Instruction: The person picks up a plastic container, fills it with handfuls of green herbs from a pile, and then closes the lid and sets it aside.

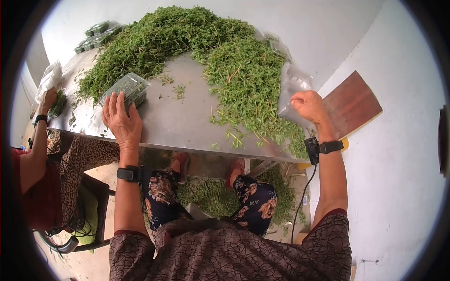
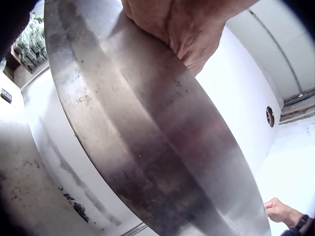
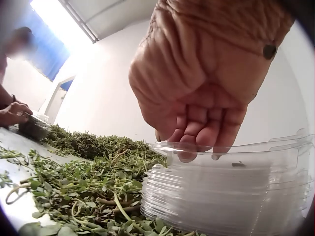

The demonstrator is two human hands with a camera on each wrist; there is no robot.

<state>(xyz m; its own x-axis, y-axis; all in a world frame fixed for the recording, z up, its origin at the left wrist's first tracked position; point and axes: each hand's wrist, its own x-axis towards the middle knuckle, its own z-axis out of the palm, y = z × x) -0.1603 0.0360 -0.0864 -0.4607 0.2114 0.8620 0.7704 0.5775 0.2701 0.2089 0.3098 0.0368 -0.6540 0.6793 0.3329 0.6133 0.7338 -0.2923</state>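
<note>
My left hand (image 1: 123, 122) rests with its fingers straight against the near side of a clear plastic clamshell box (image 1: 131, 84), which has greens inside. In the left wrist view, the metal table's surface (image 2: 133, 123) hides most of that hand's work. On the right, my right hand (image 1: 309, 107) is at a stack of clear plastic boxes (image 3: 211, 196). Its curled fingers (image 3: 206, 135) pinch the rim of the top plastic box (image 3: 280, 147). Leafy green stems (image 3: 98, 182) lie right beside the stack.
A large heap of greens (image 1: 168, 33) arcs over the metal table (image 1: 180, 112). Filled boxes (image 1: 96, 35) are stacked at the far left. Another person's hand (image 1: 48, 98) works at the left end. A red-brown board (image 1: 354, 100) stands by the right wall.
</note>
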